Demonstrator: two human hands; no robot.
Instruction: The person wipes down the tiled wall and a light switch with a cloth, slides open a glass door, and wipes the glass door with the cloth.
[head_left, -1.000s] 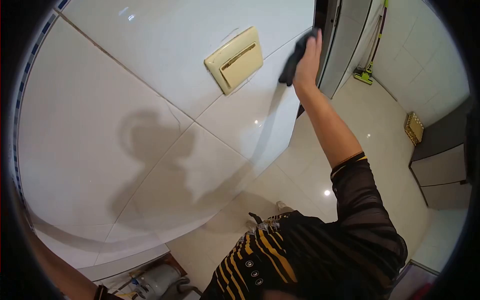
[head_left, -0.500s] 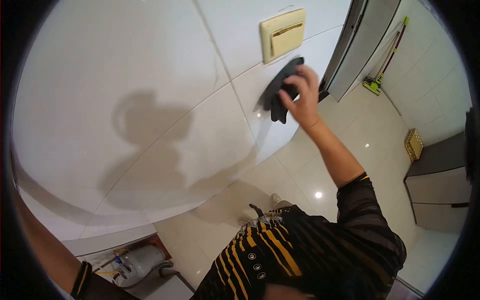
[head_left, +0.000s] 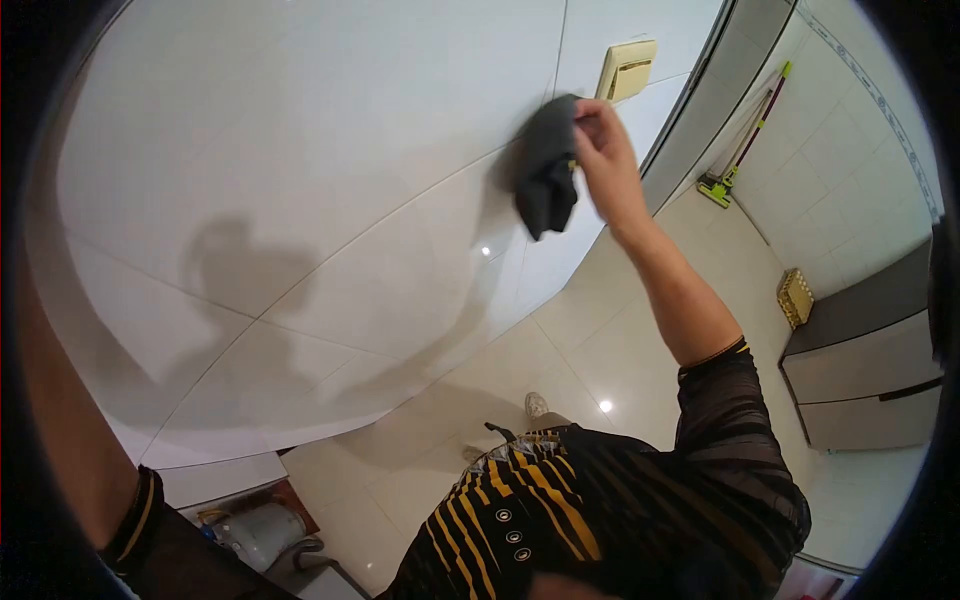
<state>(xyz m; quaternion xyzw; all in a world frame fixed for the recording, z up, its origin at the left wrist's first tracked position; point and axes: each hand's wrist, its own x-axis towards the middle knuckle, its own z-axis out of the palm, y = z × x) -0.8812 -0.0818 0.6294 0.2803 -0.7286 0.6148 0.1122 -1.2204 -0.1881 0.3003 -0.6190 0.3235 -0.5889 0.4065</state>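
Note:
My right hand [head_left: 608,165] pinches a dark grey cloth [head_left: 548,165] at its upper edge. The cloth hangs against or very near the white tiled wall [head_left: 400,150], its lower part bunched and slightly blurred. Just above and to the right of the cloth is a yellowed light switch [head_left: 628,72] on the wall. My left forearm runs along the left edge of the view, and the hand at its end is out of frame.
A door frame [head_left: 725,90] stands right of the wall. A green mop [head_left: 716,188] leans in the corner, with a small basket [head_left: 796,298] and a grey cabinet [head_left: 865,370] at the right. A gas cylinder [head_left: 262,535] sits low at the left.
My right hand has come away from the wall's right edge, moving left past the underside of the switch with the cloth. The view has shifted, and the left forearm shows more.

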